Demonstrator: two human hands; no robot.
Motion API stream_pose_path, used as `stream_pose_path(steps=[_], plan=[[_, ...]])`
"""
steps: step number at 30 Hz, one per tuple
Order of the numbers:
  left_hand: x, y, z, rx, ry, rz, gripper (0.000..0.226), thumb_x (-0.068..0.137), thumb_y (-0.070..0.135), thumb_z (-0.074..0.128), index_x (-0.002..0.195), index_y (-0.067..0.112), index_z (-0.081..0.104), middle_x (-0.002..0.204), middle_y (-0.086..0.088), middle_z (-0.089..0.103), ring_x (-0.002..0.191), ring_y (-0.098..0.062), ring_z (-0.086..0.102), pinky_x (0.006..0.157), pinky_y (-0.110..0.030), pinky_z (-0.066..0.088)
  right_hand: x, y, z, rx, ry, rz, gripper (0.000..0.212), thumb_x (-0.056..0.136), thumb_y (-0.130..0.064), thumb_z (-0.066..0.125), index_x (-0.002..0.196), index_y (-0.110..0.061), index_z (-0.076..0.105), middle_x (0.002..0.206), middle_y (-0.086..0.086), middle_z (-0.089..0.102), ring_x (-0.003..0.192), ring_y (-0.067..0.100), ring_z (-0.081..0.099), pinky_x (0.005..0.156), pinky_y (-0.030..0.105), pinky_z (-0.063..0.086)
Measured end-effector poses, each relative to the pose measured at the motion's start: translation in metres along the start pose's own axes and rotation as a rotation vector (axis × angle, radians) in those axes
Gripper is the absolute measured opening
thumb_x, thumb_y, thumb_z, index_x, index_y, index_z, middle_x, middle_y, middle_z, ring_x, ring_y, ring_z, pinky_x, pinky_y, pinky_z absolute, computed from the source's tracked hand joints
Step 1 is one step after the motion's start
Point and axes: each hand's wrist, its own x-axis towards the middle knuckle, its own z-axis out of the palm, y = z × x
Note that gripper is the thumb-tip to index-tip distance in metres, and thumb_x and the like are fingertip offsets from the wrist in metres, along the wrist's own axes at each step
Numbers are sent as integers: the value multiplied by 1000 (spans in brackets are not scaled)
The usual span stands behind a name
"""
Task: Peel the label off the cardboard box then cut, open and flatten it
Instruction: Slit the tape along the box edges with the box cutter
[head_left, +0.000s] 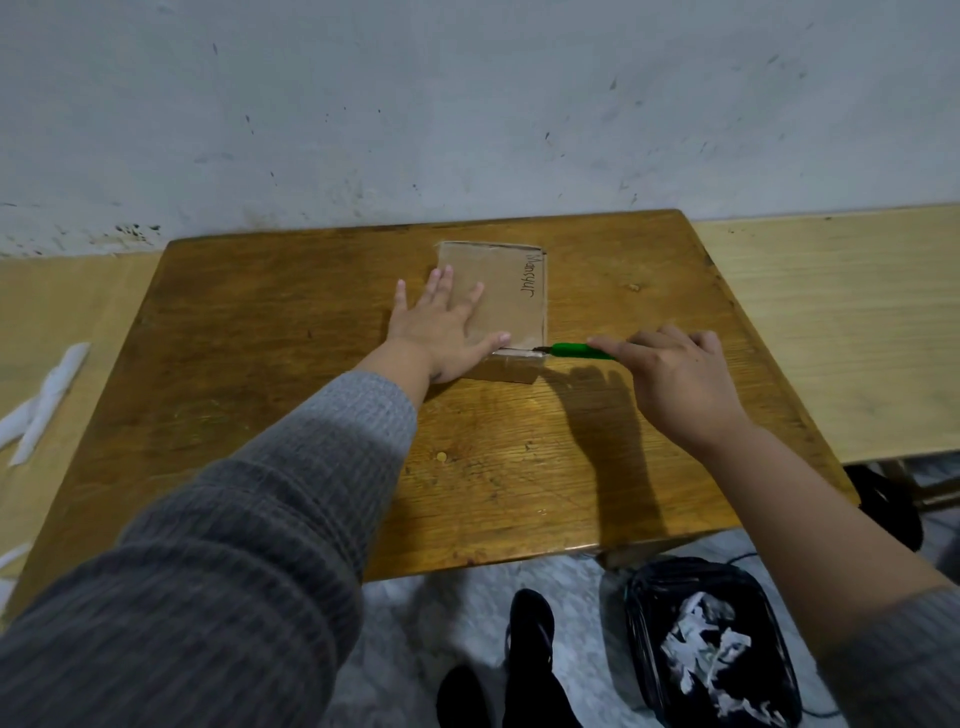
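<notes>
A small brown cardboard box (511, 296) with handwriting on its top lies on the wooden table (322, 415), toward the far side. My left hand (441, 327) presses flat on the box's top with fingers spread. My right hand (675, 374) grips a green utility knife (579, 351) to the right of the box. The knife's blade tip touches the near right corner of the box, at the taped top edge.
A black-lined bin (711, 644) holding torn white paper scraps stands on the floor at the near right. White paper strips (47, 400) lie on the lighter surface to the left. A grey wall runs behind the table. My dark shoe (530, 623) shows below the table's edge.
</notes>
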Motion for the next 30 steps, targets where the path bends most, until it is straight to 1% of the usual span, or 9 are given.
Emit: stream_pose_path(steps=[5,7,10,14,19,22,24,27,30], plan=[[-2,1,-5,-15,-35,-12,86,83,79,12,152,32,-6,159,-9,-18,147,-25,-15,115,-58,-8,-13,-9,-3,385,27,274,41,92,-22,57,130,-38,52,113,-2,68,102,19,60,84,38,43],[-2,3,-5,-27,-34,-18,86,83,79,12,152,32,-6,159,-9,-19,147,-24,-16,115,-58,-8,-7,-12,-9,561,91,464,41,90,-18,61,127,-35,56,120,0,67,93,17,65,74,31,52],[-2,4,-4,-48,-40,-16,86,83,80,13,152,33,-7,159,-8,-20,146,-24,-17,115,-58,-8,12,-13,-11,851,48,770,41,90,-16,61,126,-34,58,115,-3,68,75,7,65,52,18,44],[-1,1,-4,-63,-63,-20,86,82,80,14,151,34,-9,158,-7,-23,146,-24,-19,114,-59,-9,33,-18,-9,1302,47,1014,42,91,-9,57,128,-30,57,101,1,70,71,12,59,60,23,42],[0,1,-3,-52,-55,-17,86,82,80,12,151,34,-10,158,-7,-23,146,-23,-20,114,-59,-10,59,-18,7,1338,137,1137,36,92,-10,57,122,-29,63,94,1,72,67,12,57,58,23,46],[1,2,-1,-40,-45,-20,84,83,78,11,151,33,-11,158,-8,-23,146,-23,-21,114,-58,-11,73,-17,23,1348,146,1176,47,92,1,49,126,-31,59,113,1,68,74,12,61,59,23,45],[1,2,0,-30,-34,-20,83,84,77,10,151,33,-11,158,-8,-24,146,-23,-21,115,-57,-11,79,-17,34,1294,129,1166,54,92,6,45,130,-32,54,127,1,61,82,13,61,69,26,46],[2,1,3,-34,-12,-24,83,84,77,9,151,33,-11,158,-7,-23,146,-23,-20,115,-57,-10,88,-17,51,1127,52,1129,60,90,7,45,135,-33,49,142,1,47,111,23,57,90,37,50],[2,2,7,-40,12,-32,82,84,77,11,151,34,-10,158,-6,-22,146,-22,-20,115,-57,-10,97,-16,66,868,25,1059,63,87,8,49,136,-31,47,141,4,44,113,27,54,96,41,50]])
